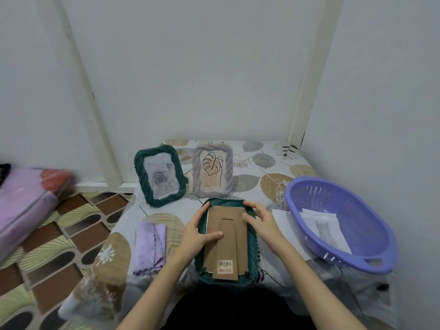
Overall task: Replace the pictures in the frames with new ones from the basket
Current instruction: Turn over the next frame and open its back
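At lower centre, a dark green frame (252, 244) lies face down on the desk (273, 163), its brown cardboard backing (226, 246) with fold-out stand facing up. The step in hand looks like opening or closing this back. The left hand (200, 232) grips the frame's left edge, thumb pressed flat on the backing; the right hand (262, 222) holds the upper right edge, fingers curled at the top corner. Whether the picture inside is already swapped cannot be told. Next, the backing's tabs probably need working. New pictures (326, 227) lie in the purple basket (371, 253) at right, just beside the right forearm. Two frames stand behind: a green frame with a rose (159, 175) and a grey frame with a leaf drawing (213, 172).
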A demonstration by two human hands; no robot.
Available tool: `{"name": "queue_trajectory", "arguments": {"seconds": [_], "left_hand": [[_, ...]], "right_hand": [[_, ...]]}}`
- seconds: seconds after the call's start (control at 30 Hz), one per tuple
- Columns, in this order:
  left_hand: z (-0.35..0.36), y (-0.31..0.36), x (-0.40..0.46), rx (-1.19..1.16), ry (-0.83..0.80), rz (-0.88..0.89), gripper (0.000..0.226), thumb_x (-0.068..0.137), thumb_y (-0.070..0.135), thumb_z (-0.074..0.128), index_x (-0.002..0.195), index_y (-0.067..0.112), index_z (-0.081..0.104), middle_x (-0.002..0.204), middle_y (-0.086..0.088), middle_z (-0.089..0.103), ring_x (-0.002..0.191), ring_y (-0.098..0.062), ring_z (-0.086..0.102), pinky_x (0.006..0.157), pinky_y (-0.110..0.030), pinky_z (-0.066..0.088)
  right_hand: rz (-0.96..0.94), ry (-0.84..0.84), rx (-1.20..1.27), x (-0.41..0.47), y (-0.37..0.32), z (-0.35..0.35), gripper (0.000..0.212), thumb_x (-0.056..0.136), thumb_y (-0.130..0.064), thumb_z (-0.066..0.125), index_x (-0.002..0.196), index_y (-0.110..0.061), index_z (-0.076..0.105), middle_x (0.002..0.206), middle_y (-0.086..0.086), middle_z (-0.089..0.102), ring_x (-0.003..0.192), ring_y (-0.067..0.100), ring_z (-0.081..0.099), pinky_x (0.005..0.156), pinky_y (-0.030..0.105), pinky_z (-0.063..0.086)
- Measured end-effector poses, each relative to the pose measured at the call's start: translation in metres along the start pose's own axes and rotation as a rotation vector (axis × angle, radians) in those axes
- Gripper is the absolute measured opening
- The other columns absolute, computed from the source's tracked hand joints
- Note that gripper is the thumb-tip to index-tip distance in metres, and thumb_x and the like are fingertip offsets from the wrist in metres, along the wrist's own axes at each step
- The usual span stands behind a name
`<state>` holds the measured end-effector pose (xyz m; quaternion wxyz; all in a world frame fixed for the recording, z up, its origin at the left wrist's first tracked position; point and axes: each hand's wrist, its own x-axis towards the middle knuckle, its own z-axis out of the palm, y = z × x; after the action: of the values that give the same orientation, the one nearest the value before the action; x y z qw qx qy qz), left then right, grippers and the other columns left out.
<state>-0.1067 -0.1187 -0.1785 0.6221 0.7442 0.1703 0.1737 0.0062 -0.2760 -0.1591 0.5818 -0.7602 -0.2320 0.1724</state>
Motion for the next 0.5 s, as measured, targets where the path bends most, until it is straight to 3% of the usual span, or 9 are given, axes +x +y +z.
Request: {"name": "queue_trajectory", "arguments": {"seconds": [0.07,0.17,0.3,0.4,0.5], "left_hand": [[0.003,-0.004,-0.002,0.051,0.03,0.028,0.081,0.066,0.007,0.081,0.131,0.032,0.04,0.133,0.007,0.046,0.124,-0.009,0.042,0.1,-0.023,0.035],[0.006,-0.012,-0.005,0.159,0.044,0.039,0.083,0.069,0.011,0.079,0.139,0.02,0.034,0.138,0.003,0.043,0.125,-0.007,0.038,0.099,-0.019,0.03],[0.003,-0.029,-0.006,0.595,0.017,-0.036,0.089,0.076,0.045,0.069,0.145,0.02,0.02,0.146,-0.002,0.034,0.133,-0.02,0.028,0.108,-0.034,0.026],[0.0,-0.036,-0.004,0.846,-0.023,-0.06,0.092,0.076,0.063,0.057,0.147,0.023,0.013,0.155,-0.002,0.016,0.141,-0.024,0.011,0.115,-0.039,0.012],[-0.005,-0.034,-0.003,0.958,-0.09,-0.047,0.11,0.058,0.088,0.035,0.146,0.025,0.015,0.157,0.003,0.007,0.144,-0.023,0.003,0.115,-0.042,0.007]], "right_hand": [[-0.01,-0.01,-0.096,-0.002,0.006,0.006,0.041,0.087,-0.017,0.061,0.126,-0.021,0.05,0.133,-0.003,0.048,0.125,0.01,0.04,0.106,0.029,0.032],[-0.003,-0.037,-0.227,-0.004,0.017,0.015,0.055,0.084,-0.021,0.065,0.134,-0.02,0.043,0.137,0.0,0.045,0.128,0.015,0.039,0.105,0.028,0.032],[-0.033,-0.054,-0.394,0.0,0.029,0.021,0.059,0.083,-0.022,0.065,0.136,-0.021,0.04,0.136,0.003,0.045,0.128,0.019,0.038,0.107,0.03,0.031],[-0.041,-0.08,-0.544,0.005,0.037,0.024,0.059,0.084,-0.025,0.063,0.137,-0.019,0.038,0.136,0.005,0.045,0.127,0.025,0.036,0.107,0.034,0.031],[-0.059,-0.06,-0.701,0.006,0.044,0.025,0.055,0.086,-0.035,0.059,0.136,-0.02,0.04,0.135,0.003,0.045,0.123,0.024,0.036,0.103,0.035,0.031]]}}
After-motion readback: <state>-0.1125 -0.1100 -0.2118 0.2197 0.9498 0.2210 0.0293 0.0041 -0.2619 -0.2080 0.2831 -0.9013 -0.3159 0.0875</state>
